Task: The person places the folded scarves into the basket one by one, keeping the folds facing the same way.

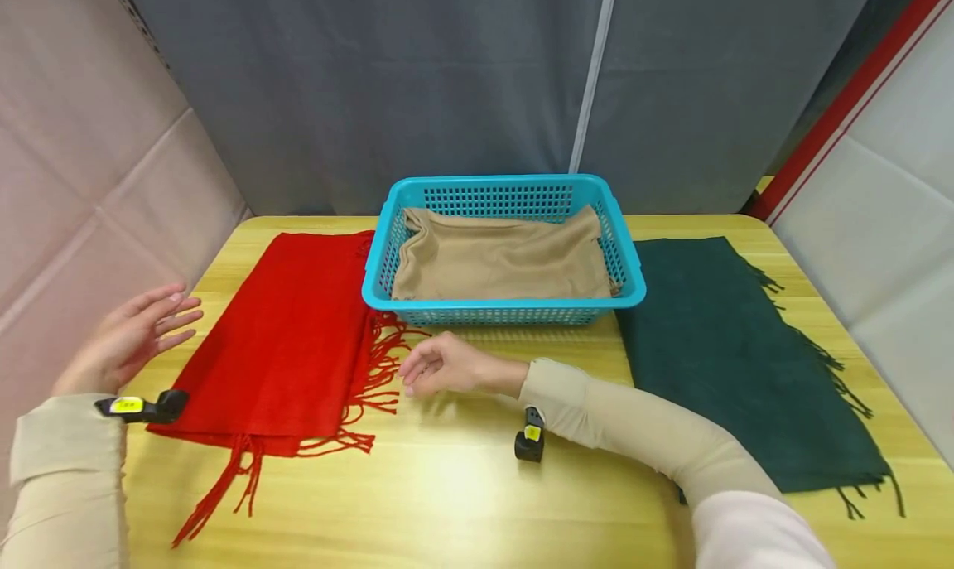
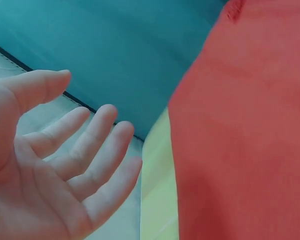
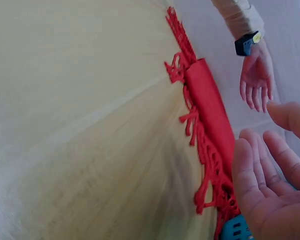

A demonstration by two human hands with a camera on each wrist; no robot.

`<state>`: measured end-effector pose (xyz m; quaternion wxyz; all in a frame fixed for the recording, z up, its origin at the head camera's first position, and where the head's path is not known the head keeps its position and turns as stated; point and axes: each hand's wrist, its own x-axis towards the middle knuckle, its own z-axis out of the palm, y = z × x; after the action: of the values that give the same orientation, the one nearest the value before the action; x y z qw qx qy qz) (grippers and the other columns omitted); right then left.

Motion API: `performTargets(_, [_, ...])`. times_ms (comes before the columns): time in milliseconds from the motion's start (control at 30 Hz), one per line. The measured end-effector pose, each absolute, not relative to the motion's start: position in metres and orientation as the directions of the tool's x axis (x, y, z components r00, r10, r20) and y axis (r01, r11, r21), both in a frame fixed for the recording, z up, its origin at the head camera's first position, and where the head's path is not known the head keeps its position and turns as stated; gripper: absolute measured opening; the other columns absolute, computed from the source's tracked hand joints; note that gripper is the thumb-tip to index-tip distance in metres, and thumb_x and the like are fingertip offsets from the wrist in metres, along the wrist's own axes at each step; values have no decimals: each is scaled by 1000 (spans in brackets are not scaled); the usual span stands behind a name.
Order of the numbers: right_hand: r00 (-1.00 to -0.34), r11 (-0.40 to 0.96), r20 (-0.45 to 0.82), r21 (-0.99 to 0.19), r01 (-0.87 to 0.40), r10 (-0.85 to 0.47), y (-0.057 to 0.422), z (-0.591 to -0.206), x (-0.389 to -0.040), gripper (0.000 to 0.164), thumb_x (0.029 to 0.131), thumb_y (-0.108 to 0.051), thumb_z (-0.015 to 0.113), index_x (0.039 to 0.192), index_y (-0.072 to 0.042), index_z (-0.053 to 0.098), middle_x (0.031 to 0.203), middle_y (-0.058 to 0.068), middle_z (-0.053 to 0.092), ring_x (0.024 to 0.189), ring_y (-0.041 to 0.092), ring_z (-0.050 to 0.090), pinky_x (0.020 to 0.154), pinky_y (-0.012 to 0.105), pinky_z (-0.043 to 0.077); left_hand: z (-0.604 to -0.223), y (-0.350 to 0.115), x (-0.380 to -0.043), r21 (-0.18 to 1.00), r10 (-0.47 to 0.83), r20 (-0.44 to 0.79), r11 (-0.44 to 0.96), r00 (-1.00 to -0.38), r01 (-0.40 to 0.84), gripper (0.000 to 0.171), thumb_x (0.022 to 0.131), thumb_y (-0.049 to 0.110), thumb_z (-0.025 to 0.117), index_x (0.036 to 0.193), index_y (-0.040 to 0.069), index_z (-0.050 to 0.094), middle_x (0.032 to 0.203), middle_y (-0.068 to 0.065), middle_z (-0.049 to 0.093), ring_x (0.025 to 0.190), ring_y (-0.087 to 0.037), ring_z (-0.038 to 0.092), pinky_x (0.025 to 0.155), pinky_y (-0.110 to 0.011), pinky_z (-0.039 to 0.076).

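Note:
A folded red scarf (image 1: 286,337) with long fringe lies on the left of the table. My left hand (image 1: 134,335) hovers beside its left edge, fingers spread and holding nothing; in the left wrist view the palm and loosely bent fingers (image 2: 102,150) show. My right hand (image 1: 443,364) is over the table just right of the scarf's fringe, its fingers loosely curled around nothing. In the right wrist view this hand (image 3: 277,185) overlaps the red fringe. Behind it stands a blue plastic basket (image 1: 503,304) with a folded tan cloth (image 1: 503,258) inside.
A dark green fringed scarf (image 1: 738,362) lies folded on the right side of the table, partly behind my right forearm. The wooden table (image 1: 447,503) is bounded by a grey curtain (image 1: 387,80) at the back and pale panels at both sides.

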<state>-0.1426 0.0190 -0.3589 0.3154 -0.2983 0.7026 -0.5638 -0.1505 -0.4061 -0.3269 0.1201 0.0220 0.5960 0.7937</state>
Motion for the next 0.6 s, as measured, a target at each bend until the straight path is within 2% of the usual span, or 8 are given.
performTargets(167, [-677, 204, -155, -979, 7, -720, 13, -367, -151, 27, 76, 4, 64, 101, 12, 57, 89, 16, 64, 76, 18, 62, 68, 29, 51, -335, -412, -151, 980, 190, -184, -42, -964, -195, 15, 95, 11, 39, 104, 20, 46, 92, 10, 62, 84, -3, 60, 67, -20, 50])
performTargets(300, [-695, 225, -195, -973, 49, -692, 6, -371, -154, 27, 77, 3, 63, 103, 10, 57, 92, 18, 63, 80, 25, 62, 67, 32, 52, -340, -416, -150, 976, 175, -216, 53, -961, -210, 12, 95, 13, 40, 102, 22, 43, 90, 15, 60, 82, 1, 58, 66, -18, 49])
performTargets(467, [-722, 220, -232, -969, 113, -652, -3, -376, -157, 28, 78, 5, 62, 105, 9, 57, 98, 21, 61, 81, 22, 62, 68, 32, 52, -346, -418, -151, 957, 129, -231, 208, -964, -202, 13, 94, 14, 42, 100, 25, 41, 86, 21, 56, 78, 5, 55, 64, -15, 47])
performTargets(533, [-729, 208, -244, -968, 142, -639, -6, -378, -157, 29, 77, 5, 62, 106, 9, 56, 100, 21, 61, 82, 20, 62, 68, 33, 52, -348, -419, -151, 936, 98, -236, 291, -967, -199, 12, 93, 14, 44, 100, 23, 40, 85, 23, 54, 77, 6, 54, 63, -15, 47])
performTargets(600, [-734, 195, -260, -965, 175, -627, -10, -380, -158, 31, 77, 6, 62, 107, 9, 56, 101, 21, 60, 83, 19, 61, 69, 34, 52, -350, -421, -151, 908, 82, -247, 368, -965, -201, 18, 93, 16, 44, 109, 9, 41, 85, 25, 51, 76, 8, 52, 63, -16, 47])
